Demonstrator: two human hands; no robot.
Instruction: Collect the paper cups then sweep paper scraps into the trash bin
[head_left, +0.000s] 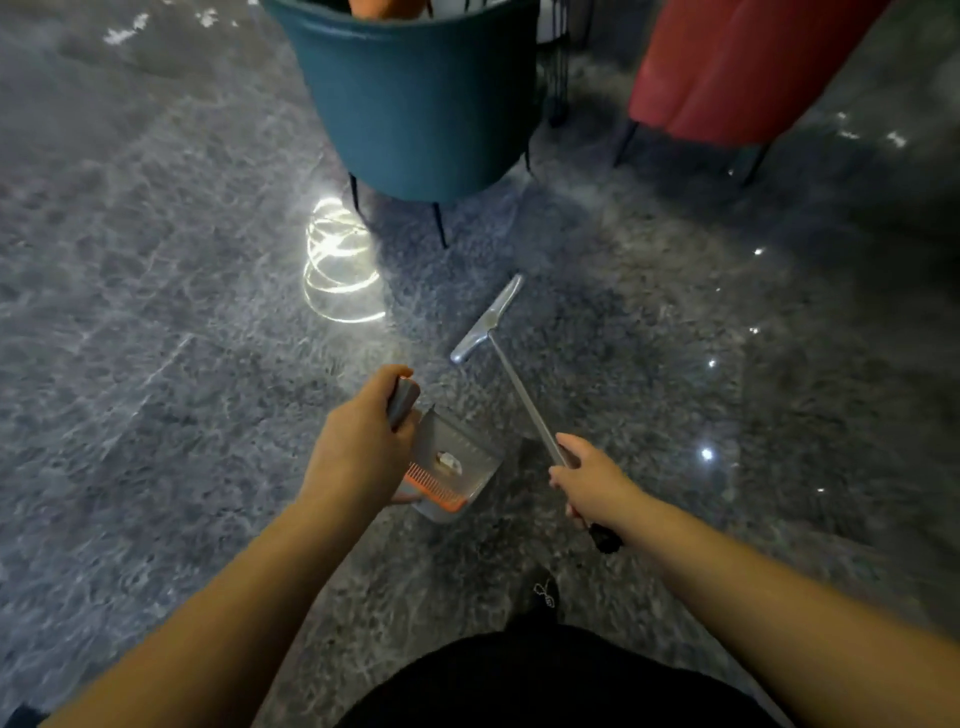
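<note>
My left hand (358, 441) grips the grey handle of a grey dustpan (462, 470) held above the floor. A crumpled white paper scrap (449, 461) lies in the pan, beside its orange comb teeth (434, 486). My right hand (589, 480) grips the metal shaft of a broom (511, 379). The grey broom head (488, 318) points away from me, over the floor in front of the dustpan. No paper cups or trash bin show in the head view.
A teal armchair (415, 104) on thin black legs stands ahead. A red chair (727, 67) stands at the back right. The floor is glossy grey marble with a bright ring-shaped light reflection (337, 260). My black shoe (543, 597) is below the dustpan.
</note>
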